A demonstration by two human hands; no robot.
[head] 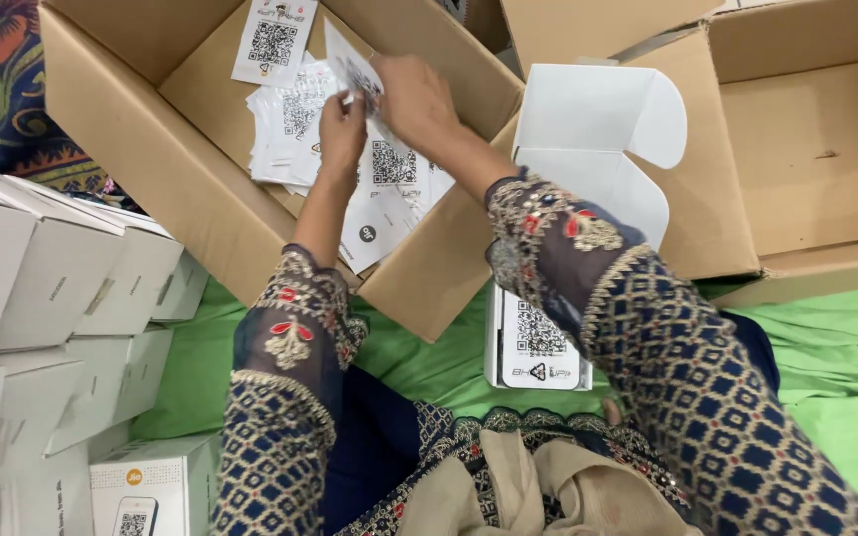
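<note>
Both my hands reach into an open brown cardboard box (141,149) that holds a loose pile of white printed cards (295,124) with square black code patterns. My left hand (342,127) and my right hand (411,94) pinch the same white card (357,71) above the pile. Under my right forearm, a small white box (538,347) with the same kind of code card on top lies on the green cloth (836,367). Its white lid flap (598,124) stands open behind my right arm.
Stacks of shut white boxes (62,288) line the left side. One white box with a printed picture of a device (146,491) lies at the lower left. A second open brown cardboard box (806,149) sits at the right. Patterned fabric (2,89) shows at the top left.
</note>
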